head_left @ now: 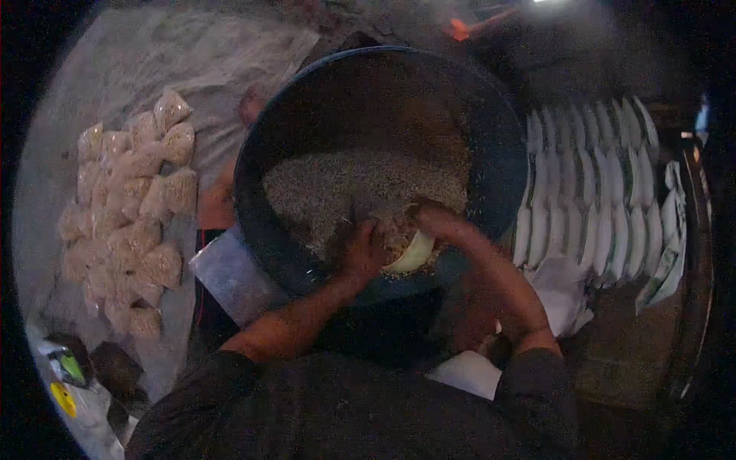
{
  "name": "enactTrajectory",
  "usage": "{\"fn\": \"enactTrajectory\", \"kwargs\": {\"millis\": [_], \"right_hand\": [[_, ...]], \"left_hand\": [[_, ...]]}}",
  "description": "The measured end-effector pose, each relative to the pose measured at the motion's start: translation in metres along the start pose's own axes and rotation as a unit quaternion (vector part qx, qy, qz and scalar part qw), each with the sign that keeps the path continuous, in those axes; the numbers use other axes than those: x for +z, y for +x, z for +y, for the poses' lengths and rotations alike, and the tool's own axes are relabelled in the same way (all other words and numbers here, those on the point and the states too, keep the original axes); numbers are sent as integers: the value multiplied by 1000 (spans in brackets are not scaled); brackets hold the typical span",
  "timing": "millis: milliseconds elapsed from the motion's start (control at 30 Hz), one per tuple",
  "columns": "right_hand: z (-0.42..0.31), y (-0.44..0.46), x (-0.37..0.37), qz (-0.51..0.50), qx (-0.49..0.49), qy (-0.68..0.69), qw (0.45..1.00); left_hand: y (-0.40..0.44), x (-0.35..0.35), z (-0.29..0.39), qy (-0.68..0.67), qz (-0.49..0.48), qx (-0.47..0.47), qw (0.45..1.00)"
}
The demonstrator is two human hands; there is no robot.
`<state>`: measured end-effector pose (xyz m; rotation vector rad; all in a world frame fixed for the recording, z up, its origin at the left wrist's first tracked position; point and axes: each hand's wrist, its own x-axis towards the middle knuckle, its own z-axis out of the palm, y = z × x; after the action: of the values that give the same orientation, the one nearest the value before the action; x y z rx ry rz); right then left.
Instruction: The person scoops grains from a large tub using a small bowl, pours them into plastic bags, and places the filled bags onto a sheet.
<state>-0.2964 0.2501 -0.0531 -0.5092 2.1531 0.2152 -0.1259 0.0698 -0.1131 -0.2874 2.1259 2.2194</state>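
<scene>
A large blue tub [251, 222] stands in front of me, partly filled with loose pale grain [360, 184]. My right hand [441, 222] is inside the tub, closed on the rim of a pale scoop [415, 254] that rests tilted against the grain. To the left of the scoop, my left hand [360, 249] reaches down to the grain. Its fingers look spread, though dim light blurs the tips. Between the two hands, lighter brownish grain shows close to the scoop.
Many small clear bags of grain [142, 207] lie on a pale sheet [230, 57] at left. Rows of white packets [590, 176] stand at right. A clear plastic sheet or bag [234, 274] lies against the tub's near left side. Another person's limb [217, 201] shows behind the tub.
</scene>
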Motion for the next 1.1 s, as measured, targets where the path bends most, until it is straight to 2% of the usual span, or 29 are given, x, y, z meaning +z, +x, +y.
{"fn": "enactTrajectory", "kwargs": {"millis": [100,133,167,200,267,333,400,433,500,567,633,667,700,733,800,833,867,933,1000,1033,1100], "right_hand": [[8,13,-4,22,-52,-44,997],[12,19,-2,30,-70,-69,995],[17,27,5,42,-80,-89,992],[14,34,9,50,-83,-105,990],[9,23,11,-2,12,-40,999],[-12,17,-12,-24,83,54,995],[-49,0,-41,-35,113,201,972],[-50,-12,-33,-28,138,254,957],[-42,-16,-24,-2,193,306,932],[-21,3,-15,81,166,219,958],[-41,20,23,251,133,83,955],[-59,28,53,303,131,53,942],[-68,32,77,316,130,49,938],[-70,37,94,317,129,57,938],[-61,32,88,313,102,98,939],[-64,16,72,331,82,132,931],[-74,-5,53,351,61,172,918],[-102,-60,23,380,6,316,869],[-120,-113,-2,406,-54,458,789],[-120,-130,-8,438,-94,489,748],[-118,-152,-13,497,-183,534,658]], "left_hand": [[-7,2,-1,-157,-61,-114,979],[-1,-18,17,-204,-78,-149,964],[-2,-19,11,-179,-70,-143,971],[-3,-20,6,-153,-61,-137,977],[3,16,-50,45,15,-48,998],[5,43,-95,255,89,46,962],[1,44,-108,148,101,29,983],[-5,39,-103,-58,52,-27,997],[4,30,-83,-193,-29,-83,977],[7,16,-65,-68,-42,-81,994],[4,1,-53,49,-13,-83,995],[1,2,-64,3,19,-118,993],[-2,4,-75,-44,54,-149,986],[0,0,-75,-38,81,-142,986],[6,-19,-59,153,53,-28,986],[7,-38,-43,301,9,52,952],[10,-59,-23,408,-45,105,906],[13,-101,21,492,-134,147,848],[17,-123,41,450,-164,139,867],[12,-131,70,419,-151,89,891],[18,-122,107,338,-83,148,926]]}}
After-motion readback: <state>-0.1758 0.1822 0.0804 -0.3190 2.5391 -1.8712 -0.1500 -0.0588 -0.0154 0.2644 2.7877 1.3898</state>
